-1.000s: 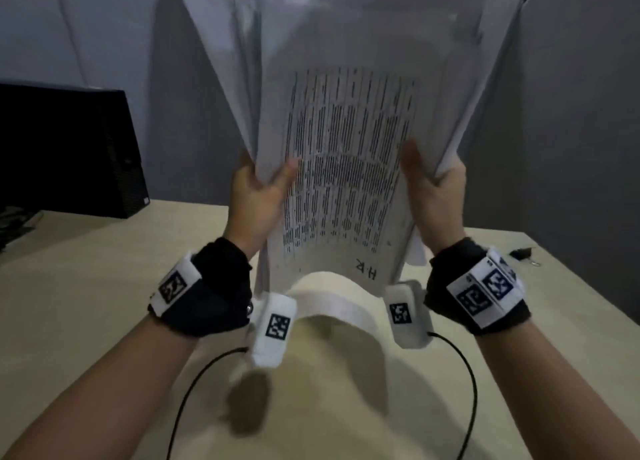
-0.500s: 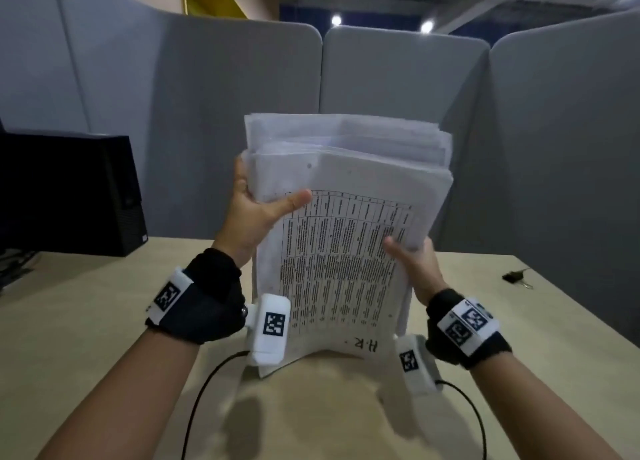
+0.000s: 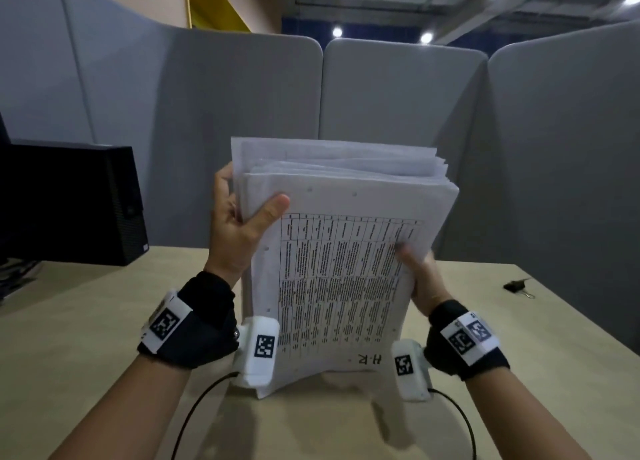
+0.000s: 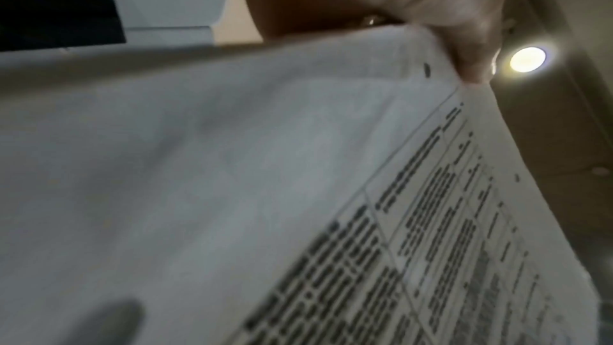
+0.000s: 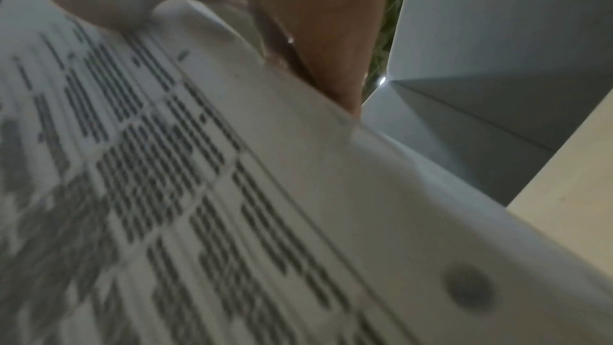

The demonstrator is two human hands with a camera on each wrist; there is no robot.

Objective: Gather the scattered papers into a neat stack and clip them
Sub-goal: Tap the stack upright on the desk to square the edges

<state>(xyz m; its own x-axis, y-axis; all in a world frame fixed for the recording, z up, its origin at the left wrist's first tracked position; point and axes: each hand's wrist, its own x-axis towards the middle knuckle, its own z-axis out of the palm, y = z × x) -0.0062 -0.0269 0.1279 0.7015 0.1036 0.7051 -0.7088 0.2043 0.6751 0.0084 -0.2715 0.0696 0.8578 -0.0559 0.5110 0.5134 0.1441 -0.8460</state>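
A thick stack of white printed papers [image 3: 339,259] stands upright on its lower edge on the wooden desk [image 3: 86,321]. Its top edges are uneven and its bottom bows outward. My left hand [image 3: 242,217] grips the stack's upper left edge, thumb across the front sheet. My right hand [image 3: 419,269] grips the right edge lower down, thumb on the printed table. In the left wrist view the papers [image 4: 298,193] fill the frame under my thumb [image 4: 464,36]. The right wrist view shows the printed sheet [image 5: 232,193] with my thumb on it. A black binder clip [image 3: 517,285] lies on the desk at right.
A black computer case [image 3: 69,203] stands at the desk's back left. Grey partition panels [image 3: 398,113] enclose the desk on three sides. Cables from the wrist cameras trail across the near desk surface.
The stack has come down from high in front of my head onto the desk. My right hand has slid lower along the right edge. The sheets sit more squarely together.
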